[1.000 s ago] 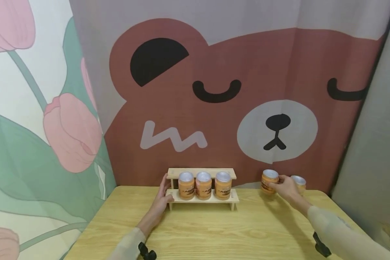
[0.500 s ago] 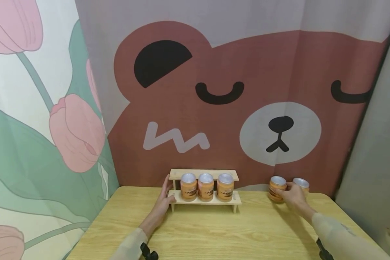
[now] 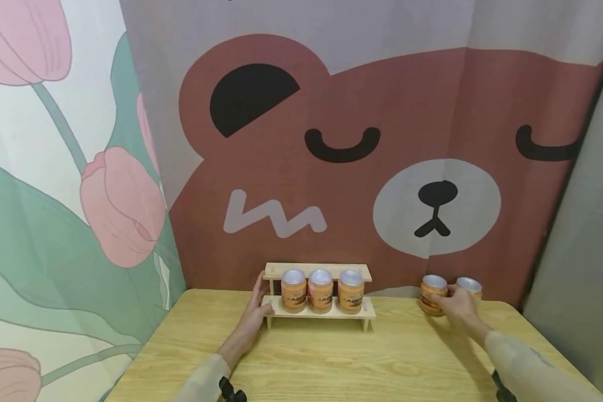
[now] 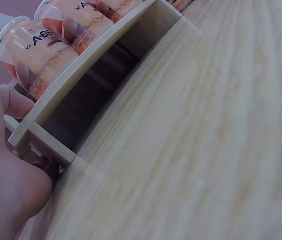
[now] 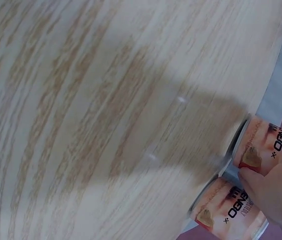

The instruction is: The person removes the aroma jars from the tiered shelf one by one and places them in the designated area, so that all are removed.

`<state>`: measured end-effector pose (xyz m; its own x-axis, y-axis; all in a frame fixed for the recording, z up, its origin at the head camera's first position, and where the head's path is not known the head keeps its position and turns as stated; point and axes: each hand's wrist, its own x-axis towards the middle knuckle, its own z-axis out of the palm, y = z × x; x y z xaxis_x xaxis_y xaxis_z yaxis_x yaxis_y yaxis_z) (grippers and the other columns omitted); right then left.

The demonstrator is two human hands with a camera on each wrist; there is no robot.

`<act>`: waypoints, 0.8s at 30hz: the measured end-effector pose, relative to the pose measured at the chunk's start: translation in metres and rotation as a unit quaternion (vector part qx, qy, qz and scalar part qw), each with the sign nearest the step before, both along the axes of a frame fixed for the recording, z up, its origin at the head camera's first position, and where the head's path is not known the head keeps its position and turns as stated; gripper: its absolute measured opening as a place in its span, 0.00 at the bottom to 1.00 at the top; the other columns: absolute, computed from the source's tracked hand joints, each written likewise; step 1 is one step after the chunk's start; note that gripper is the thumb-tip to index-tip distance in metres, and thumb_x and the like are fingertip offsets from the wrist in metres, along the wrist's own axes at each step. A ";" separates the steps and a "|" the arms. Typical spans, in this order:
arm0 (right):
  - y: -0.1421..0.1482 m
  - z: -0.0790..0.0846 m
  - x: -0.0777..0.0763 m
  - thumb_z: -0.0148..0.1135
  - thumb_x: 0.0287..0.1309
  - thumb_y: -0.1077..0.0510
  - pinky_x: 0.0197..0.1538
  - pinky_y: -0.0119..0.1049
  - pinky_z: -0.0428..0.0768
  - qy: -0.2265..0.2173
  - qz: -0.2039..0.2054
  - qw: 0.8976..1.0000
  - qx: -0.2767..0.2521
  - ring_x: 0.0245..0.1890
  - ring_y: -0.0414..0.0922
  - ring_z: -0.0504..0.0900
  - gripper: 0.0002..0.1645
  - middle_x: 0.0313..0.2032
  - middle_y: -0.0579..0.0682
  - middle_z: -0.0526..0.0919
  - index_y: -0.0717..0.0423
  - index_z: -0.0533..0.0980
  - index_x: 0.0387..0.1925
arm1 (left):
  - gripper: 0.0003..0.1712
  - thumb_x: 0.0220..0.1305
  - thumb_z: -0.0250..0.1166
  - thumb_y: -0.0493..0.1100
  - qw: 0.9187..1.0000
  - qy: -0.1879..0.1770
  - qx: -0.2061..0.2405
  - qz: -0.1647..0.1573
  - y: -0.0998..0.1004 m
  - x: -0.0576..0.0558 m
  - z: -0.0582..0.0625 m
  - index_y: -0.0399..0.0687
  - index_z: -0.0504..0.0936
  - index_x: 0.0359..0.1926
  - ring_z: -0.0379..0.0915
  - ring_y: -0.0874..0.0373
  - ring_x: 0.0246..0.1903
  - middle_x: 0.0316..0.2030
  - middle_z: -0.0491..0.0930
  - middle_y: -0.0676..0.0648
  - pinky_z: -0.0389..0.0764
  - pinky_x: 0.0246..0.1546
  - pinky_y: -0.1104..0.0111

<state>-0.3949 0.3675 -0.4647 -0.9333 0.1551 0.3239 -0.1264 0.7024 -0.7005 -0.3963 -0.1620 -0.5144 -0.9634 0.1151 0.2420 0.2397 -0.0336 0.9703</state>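
Note:
A two-step light wooden rack [image 3: 317,268] stands on the table, with three orange cans in a row on its lower step; the middle can [image 3: 320,297] has a silver lid like the others. My left hand [image 3: 248,318] grips the rack's left end, and in the left wrist view the thumb [image 4: 20,102] lies on the step beside the nearest can [image 4: 38,55]. On the right, my right hand [image 3: 461,308] holds another orange can [image 3: 432,296] between thumb and fingers, upright at the tabletop. Just right of it a further can [image 3: 469,286] is partly hidden behind that hand.
The wood-grain table [image 3: 331,363] reaches back to a curtain [image 3: 402,100] printed with a brown bear. A tulip-patterned curtain [image 3: 10,223] hangs on the left, and a grey surface [image 3: 578,223] borders the right side.
My right hand has lowered its can to the tabletop and shifted it slightly right, closer to the can there. The left hand stays on the rack. The head view has shifted a little.

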 end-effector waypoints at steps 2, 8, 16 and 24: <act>0.001 -0.001 0.001 0.71 0.60 0.54 0.40 0.47 0.80 0.004 -0.003 1.000 0.002 0.44 0.63 0.81 0.38 0.45 0.75 0.81 0.86 0.71 0.55 | 0.63 0.55 0.56 0.26 1.000 0.002 0.000 -0.002 0.001 0.000 0.000 0.78 0.38 0.81 0.33 0.42 0.77 0.79 0.41 0.41 0.58 0.59 0.48; 0.003 -0.005 0.000 0.70 0.61 0.54 0.38 0.44 0.79 0.011 0.009 1.000 0.006 0.43 0.61 0.82 0.35 0.44 0.73 0.82 0.84 0.72 0.54 | 0.64 0.54 0.57 0.26 1.000 0.000 0.006 0.002 0.001 0.001 0.001 0.77 0.39 0.81 0.34 0.42 0.77 0.79 0.42 0.41 0.60 0.57 0.49; 0.008 -0.006 0.003 0.63 0.68 0.56 0.44 0.46 0.80 -0.014 0.046 0.999 -0.013 0.53 0.67 0.78 0.39 0.54 0.79 0.75 0.86 0.62 0.64 | 0.63 0.54 0.56 0.27 1.000 0.003 0.004 -0.001 0.002 0.000 0.002 0.75 0.38 0.82 0.34 0.40 0.77 0.79 0.43 0.40 0.60 0.57 0.49; 0.006 -0.004 0.003 0.62 0.68 0.58 0.48 0.52 0.79 -0.012 0.048 0.999 -0.008 0.55 0.70 0.76 0.40 0.56 0.81 0.73 0.87 0.59 0.65 | 0.62 0.56 0.55 0.26 1.000 0.008 0.004 -0.003 0.001 0.003 0.002 0.73 0.38 0.82 0.35 0.41 0.77 0.79 0.43 0.40 0.61 0.56 0.50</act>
<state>-0.3915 0.3733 -0.4683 -0.9514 0.0686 0.3002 -0.1769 0.6762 -0.7152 -0.3937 -0.1606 -0.5127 -0.9590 0.1182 0.2576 0.2542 -0.0437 0.9662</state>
